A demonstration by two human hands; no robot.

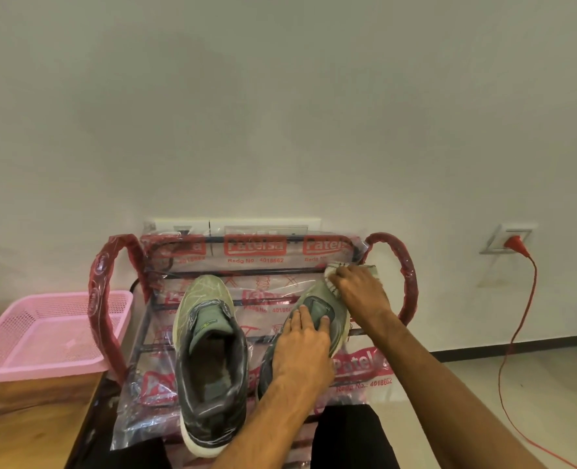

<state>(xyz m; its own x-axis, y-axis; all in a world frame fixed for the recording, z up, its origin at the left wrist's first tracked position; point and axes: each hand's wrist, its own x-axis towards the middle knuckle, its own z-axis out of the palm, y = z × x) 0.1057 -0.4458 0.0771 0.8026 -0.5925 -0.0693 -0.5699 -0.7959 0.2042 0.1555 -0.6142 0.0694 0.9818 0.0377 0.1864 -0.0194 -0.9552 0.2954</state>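
Head view, single frame.

Landmark: a black metal rack (256, 247), wrapped in clear plastic with red print and fitted with red-wrapped loop handles at both ends, standing against a white wall.

- Grey-green mesh sneaker with a pale sole (309, 292) lies on the rack's bars toward its right loop, toe pointing at the wall.
- Left hand (302, 353) lies over this sneaker's tongue and collar, fingers stretched out and pressing down. No curl round the sneaker is visible.
- Right hand (361, 287) is at the sneaker's toe, fingers curled on a white cloth with dark stripes (331, 270). The cloth touches the toe cap and bunches out past the knuckles toward the rack's back rail.
- Matching second grey-green sneaker (209, 350) lies at the rack's middle, just beside the first, opening upward, with no hand on it.
- Pink perforated plastic basket (60, 295) sits just left of the rack on a brown wooden surface (26, 418).
- White switch panel (236, 225) is on the wall directly behind the rack.
- Wall socket (507, 240) is well right of the rack. A red cable (517, 319) is plugged in and trails down to the floor.
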